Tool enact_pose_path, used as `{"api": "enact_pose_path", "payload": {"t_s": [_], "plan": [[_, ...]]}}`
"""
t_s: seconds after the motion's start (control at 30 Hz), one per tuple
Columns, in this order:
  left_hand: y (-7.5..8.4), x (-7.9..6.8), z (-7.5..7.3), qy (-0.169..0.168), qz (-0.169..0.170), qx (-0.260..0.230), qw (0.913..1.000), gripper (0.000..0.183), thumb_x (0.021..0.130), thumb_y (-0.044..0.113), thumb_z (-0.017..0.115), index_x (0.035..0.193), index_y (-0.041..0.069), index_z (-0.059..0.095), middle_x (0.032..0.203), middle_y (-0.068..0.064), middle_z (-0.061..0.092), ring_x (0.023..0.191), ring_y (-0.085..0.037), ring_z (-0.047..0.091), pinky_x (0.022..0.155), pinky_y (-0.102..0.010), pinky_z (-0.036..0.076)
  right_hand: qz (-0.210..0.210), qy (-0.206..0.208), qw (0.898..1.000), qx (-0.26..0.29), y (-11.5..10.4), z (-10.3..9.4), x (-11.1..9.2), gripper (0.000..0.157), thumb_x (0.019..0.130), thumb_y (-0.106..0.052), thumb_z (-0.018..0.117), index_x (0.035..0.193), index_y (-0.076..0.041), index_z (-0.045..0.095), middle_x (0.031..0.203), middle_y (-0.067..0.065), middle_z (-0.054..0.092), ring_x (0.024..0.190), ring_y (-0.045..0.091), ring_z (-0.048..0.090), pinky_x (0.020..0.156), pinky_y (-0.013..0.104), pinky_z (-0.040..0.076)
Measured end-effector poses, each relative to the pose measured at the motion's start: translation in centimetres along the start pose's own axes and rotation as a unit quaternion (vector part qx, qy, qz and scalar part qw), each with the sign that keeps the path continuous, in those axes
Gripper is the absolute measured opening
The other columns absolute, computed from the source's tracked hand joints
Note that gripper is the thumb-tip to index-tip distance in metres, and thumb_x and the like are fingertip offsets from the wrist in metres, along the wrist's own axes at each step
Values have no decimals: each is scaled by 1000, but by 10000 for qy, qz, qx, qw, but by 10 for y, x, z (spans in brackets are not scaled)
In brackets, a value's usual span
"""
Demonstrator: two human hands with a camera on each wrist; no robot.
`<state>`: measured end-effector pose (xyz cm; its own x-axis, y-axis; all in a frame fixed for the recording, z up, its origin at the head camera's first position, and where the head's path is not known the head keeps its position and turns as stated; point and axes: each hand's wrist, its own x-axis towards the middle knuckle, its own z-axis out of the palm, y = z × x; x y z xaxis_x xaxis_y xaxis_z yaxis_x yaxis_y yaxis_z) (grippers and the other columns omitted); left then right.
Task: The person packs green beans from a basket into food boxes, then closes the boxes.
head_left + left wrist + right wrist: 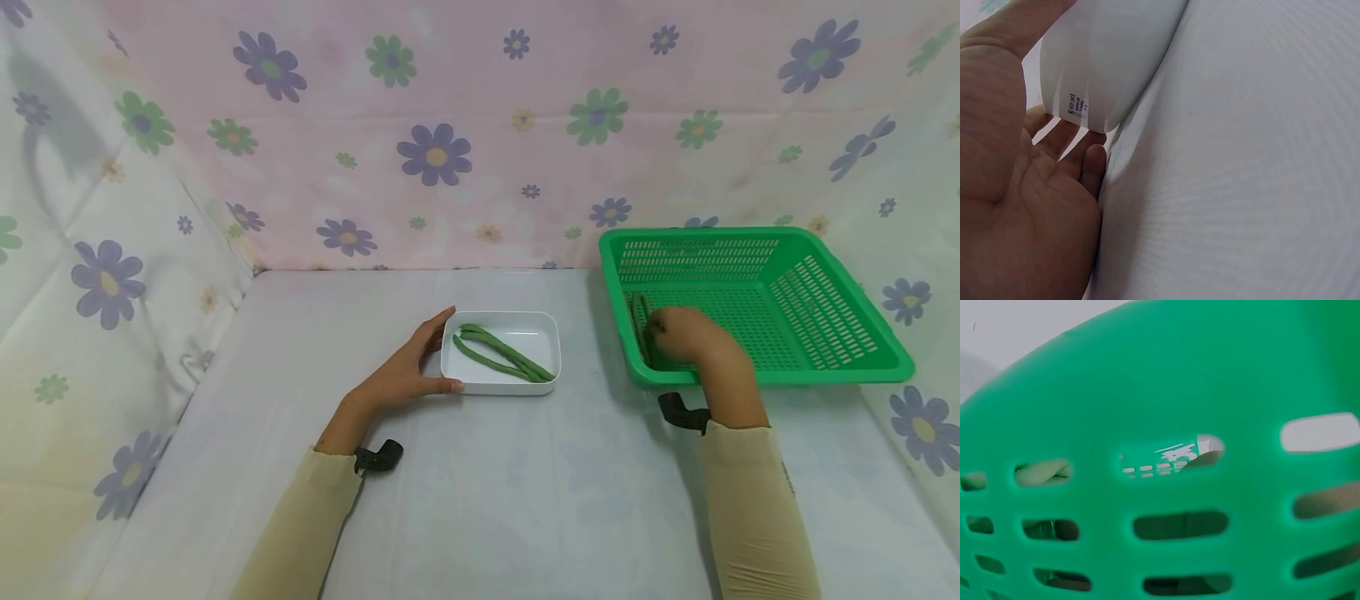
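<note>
In the head view, a white rectangular dish [498, 388] holds a few long green beans [491, 354] lying slantwise. My left hand [401, 367] grips the dish at its left end, with the thumb on the near side and the fingers round the far corner. The left wrist view shows the fingers against the dish wall [1110, 50], which bears small dark print. Inside the green basket [772, 377], my right hand [686, 333] is lowered by the left wall, its curled fingers pinching at green beans [638, 321]. Those fingertips are partly hidden.
The basket has slotted walls and stands at the right on a white-covered table [480, 500]. Its wall fills the right wrist view. A flowered cloth [465, 217] hangs behind the table and along both sides. Small black devices are strapped at both wrists.
</note>
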<state>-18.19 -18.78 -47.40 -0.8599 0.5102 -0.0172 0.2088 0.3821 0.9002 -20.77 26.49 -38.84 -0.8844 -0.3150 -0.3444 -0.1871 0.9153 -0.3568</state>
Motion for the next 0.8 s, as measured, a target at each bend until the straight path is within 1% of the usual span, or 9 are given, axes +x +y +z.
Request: {"api": "enact_pose_path", "payload": {"t_s": [0.13, 0.3, 0.43, 0.5, 0.6, 0.8], "plan": [[-2, 0, 0, 16, 38, 36, 10000, 119, 85, 22, 93, 170, 38, 13, 174, 1, 22, 155, -29, 34, 128, -52, 26, 15, -7, 10000, -6, 1, 1, 0, 39, 105, -1, 44, 135, 16, 61, 135, 39, 60, 124, 56, 57, 97, 65, 52], [-2, 0, 0, 10, 76, 91, 9999, 117, 85, 26, 93, 171, 34, 14, 174, 3, 22, 154, -27, 36, 128, -51, 27, 35, -14, 10000, -43, 0, 1, 1, 37, 105, -2, 46, 134, 16, 62, 135, 38, 61, 125, 56, 57, 98, 66, 51], [-2, 0, 0, 12, 59, 69, 10000, 117, 85, 27, 93, 171, 34, 14, 174, 3, 22, 155, -28, 35, 128, -52, 26, 22, 31, 10000, -73, 0, 1, 0, 37, 107, -4, 48, 134, 16, 62, 134, 38, 61, 124, 58, 57, 99, 67, 52], [-2, 0, 0, 13, 39, 54, 10000, 117, 85, 28, 93, 171, 36, 14, 174, 3, 23, 155, -27, 34, 128, -52, 25, 11, 89, 9999, -74, 1, 2, 0, 36, 108, -5, 50, 133, 16, 63, 132, 38, 63, 122, 58, 59, 97, 66, 53], [-3, 0, 0, 5, 45, 69, 10000, 117, 85, 28, 93, 171, 36, 14, 174, 3, 23, 155, -28, 34, 128, -53, 25, 68, 211, 9998, -21, 0, 2, -1, 33, 107, -6, 54, 130, 15, 66, 128, 37, 66, 118, 56, 62, 94, 65, 55], [-1, 0, 0, 0, 45, 96, 9999, 118, 85, 29, 93, 171, 34, 14, 173, 4, 22, 155, -28, 34, 128, -52, 26, 455, 612, 9970, 164, -1, 0, -1, 29, 103, -9, 63, 121, 11, 74, 123, 34, 69, 109, 52, 65, 86, 61, 58]]}}
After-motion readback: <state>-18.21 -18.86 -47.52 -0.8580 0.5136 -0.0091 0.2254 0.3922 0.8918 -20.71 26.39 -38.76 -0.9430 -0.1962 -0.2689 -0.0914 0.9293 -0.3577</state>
